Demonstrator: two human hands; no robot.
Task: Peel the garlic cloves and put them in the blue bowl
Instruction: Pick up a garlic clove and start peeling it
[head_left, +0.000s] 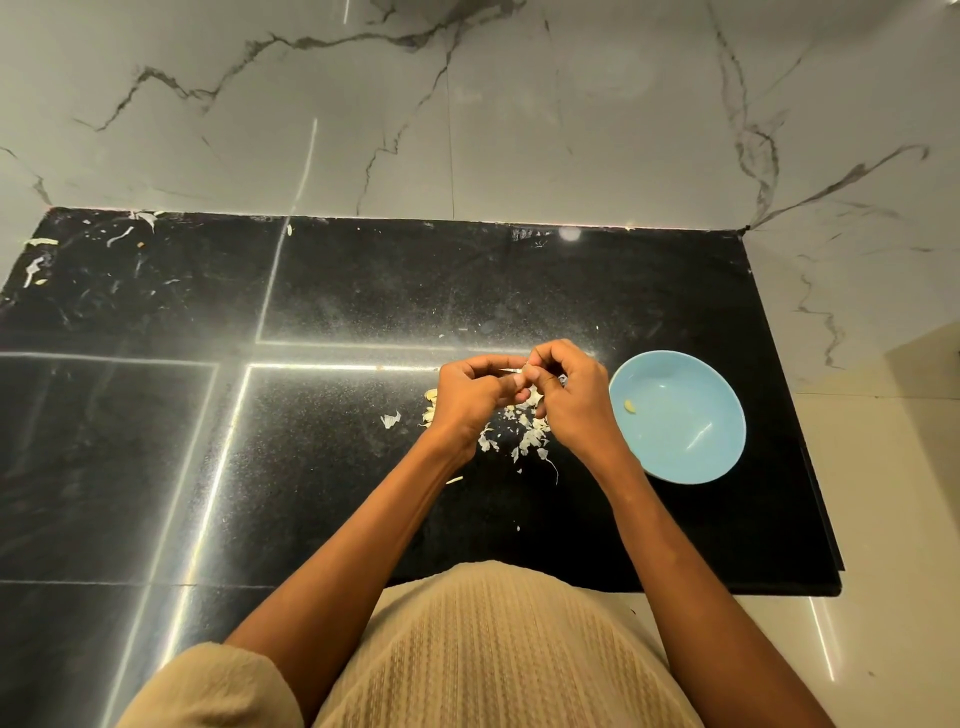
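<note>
Home kitchen, black granite counter (363, 312), marble wall (467, 104)

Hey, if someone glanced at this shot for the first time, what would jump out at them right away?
Probably the two hands meeting mid-counter, the left hand and right hand together pinching a garlic clove between them. Just to their right sits the blue bowl, holding one peeled clove. Below the hands, white garlic skins litter the glossy black countertop.
</note>
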